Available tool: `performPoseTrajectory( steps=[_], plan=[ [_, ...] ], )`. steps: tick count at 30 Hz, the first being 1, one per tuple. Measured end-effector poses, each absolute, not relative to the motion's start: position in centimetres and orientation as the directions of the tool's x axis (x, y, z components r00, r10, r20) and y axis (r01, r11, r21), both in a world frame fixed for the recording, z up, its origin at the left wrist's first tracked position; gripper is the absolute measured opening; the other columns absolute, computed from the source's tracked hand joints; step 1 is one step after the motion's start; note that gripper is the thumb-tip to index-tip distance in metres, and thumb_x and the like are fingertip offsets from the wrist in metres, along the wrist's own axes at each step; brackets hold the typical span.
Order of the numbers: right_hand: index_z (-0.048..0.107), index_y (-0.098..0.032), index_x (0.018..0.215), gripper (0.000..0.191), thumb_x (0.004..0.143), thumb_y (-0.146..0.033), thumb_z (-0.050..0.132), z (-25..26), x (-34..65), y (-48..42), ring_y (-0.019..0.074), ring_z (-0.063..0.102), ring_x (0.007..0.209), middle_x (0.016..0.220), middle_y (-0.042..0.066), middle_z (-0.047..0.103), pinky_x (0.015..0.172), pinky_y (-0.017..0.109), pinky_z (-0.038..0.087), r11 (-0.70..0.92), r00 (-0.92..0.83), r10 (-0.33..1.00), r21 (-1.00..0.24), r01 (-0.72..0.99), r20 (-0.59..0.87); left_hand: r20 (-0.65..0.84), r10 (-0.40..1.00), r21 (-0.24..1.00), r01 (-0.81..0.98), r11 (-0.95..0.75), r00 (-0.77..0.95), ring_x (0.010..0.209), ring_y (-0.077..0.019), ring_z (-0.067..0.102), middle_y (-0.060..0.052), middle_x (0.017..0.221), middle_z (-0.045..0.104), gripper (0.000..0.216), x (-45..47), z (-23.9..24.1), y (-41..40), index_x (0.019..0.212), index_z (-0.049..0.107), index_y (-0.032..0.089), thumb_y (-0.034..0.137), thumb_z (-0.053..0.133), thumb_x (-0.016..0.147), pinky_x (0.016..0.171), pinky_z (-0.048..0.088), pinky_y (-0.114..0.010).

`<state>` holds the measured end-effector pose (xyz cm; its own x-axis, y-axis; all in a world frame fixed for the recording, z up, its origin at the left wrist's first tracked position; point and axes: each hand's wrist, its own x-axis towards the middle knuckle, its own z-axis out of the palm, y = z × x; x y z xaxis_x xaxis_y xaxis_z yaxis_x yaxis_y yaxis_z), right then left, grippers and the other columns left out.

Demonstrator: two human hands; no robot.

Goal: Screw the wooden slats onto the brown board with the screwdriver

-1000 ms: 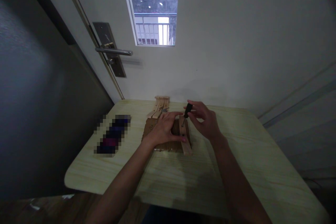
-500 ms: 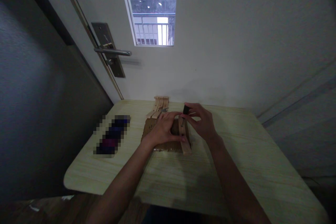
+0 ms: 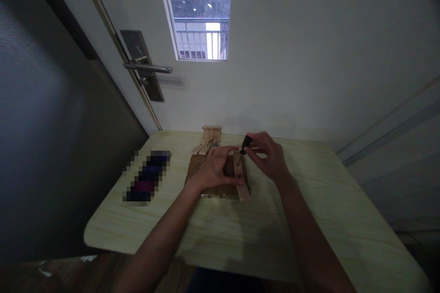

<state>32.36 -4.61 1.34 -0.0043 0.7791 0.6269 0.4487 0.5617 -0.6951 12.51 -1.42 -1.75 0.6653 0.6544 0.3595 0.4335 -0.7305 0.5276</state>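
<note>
In the middle of the frame, the left hand [image 3: 213,169] is lying flat with open fingers on the cardboard piece [image 3: 197,167] and the wooden strip [image 3: 241,182], probably to stop them sliding. Just to the right, the right hand [image 3: 270,158] is pinching the black-handled screwdriver [image 3: 244,145] with closed fingertips, holding it nearly upright over the strip.

Plain indoor room: small wooden table [image 3: 309,233] against a windowed door [image 3: 195,13].
</note>
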Motion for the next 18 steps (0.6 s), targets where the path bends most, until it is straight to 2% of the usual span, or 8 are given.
performPoseTrajectory(
  steps=[3, 5, 9, 11, 18],
  plan=[
    [0.058, -0.024, 0.102, 0.031, 0.078, -0.036, 0.072, 1.30, 32.23, -4.52, 0.0150, 0.072, 0.067, 0.080, -0.001, 0.070, 0.056, 0.026, 0.063, 0.542, 0.043, 0.780, -0.707, 0.454, 0.625, 0.359, 0.655, 0.531, 0.432, -0.729, 0.665, 0.125, -0.0344, 0.046, -0.012, 0.135, 0.050, 0.096, 12.52, -1.76, -1.40, 0.138, 0.037, 0.025, 0.068, 0.076, 0.062, 0.105, 0.034, -0.051],
    [0.059, -0.024, 0.101, 0.032, 0.076, -0.038, 0.074, 1.33, 32.14, -4.53, 0.0159, 0.072, 0.067, 0.078, -0.001, 0.070, 0.058, 0.028, 0.063, 0.543, 0.055, 0.771, -0.700, 0.464, 0.635, 0.357, 0.655, 0.532, 0.432, -0.728, 0.666, 0.125, -0.0343, 0.046, -0.012, 0.136, 0.050, 0.095, 12.50, -1.76, -1.39, 0.138, 0.037, 0.025, 0.069, 0.075, 0.063, 0.105, 0.034, -0.051],
    [0.059, -0.023, 0.107, 0.027, 0.083, -0.034, 0.065, 1.40, 31.96, -4.66, 0.0177, 0.074, 0.084, 0.103, 0.006, 0.072, 0.071, 0.032, 0.065, 0.587, -0.015, 0.768, -0.694, 0.416, 0.641, 0.354, 0.653, 0.526, 0.434, -0.731, 0.670, 0.126, -0.0343, 0.045, -0.012, 0.138, 0.049, 0.094, 12.47, -1.83, -1.35, 0.138, 0.036, 0.025, 0.069, 0.073, 0.065, 0.105, 0.034, -0.052],
    [0.057, -0.022, 0.108, 0.025, 0.086, -0.032, 0.062, 1.36, 31.91, -4.68, 0.0173, 0.074, 0.087, 0.108, 0.007, 0.071, 0.072, 0.032, 0.065, 0.597, -0.032, 0.772, -0.706, 0.381, 0.635, 0.362, 0.651, 0.518, 0.436, -0.736, 0.668, 0.127, -0.0344, 0.045, -0.012, 0.138, 0.049, 0.095, 12.48, -1.87, -1.34, 0.139, 0.036, 0.025, 0.069, 0.074, 0.064, 0.106, 0.034, -0.051],
    [0.056, -0.025, 0.107, 0.031, 0.081, -0.034, 0.069, 1.17, 31.92, -4.56, 0.0131, 0.072, 0.070, 0.093, 0.001, 0.072, 0.057, 0.024, 0.062, 0.565, 0.006, 0.786, -0.722, 0.400, 0.618, 0.367, 0.640, 0.489, 0.445, -0.750, 0.675, 0.124, -0.0332, 0.046, -0.013, 0.135, 0.051, 0.092, 12.58, -1.94, -1.29, 0.139, 0.037, 0.022, 0.068, 0.072, 0.067, 0.105, 0.035, -0.049]
  ],
)
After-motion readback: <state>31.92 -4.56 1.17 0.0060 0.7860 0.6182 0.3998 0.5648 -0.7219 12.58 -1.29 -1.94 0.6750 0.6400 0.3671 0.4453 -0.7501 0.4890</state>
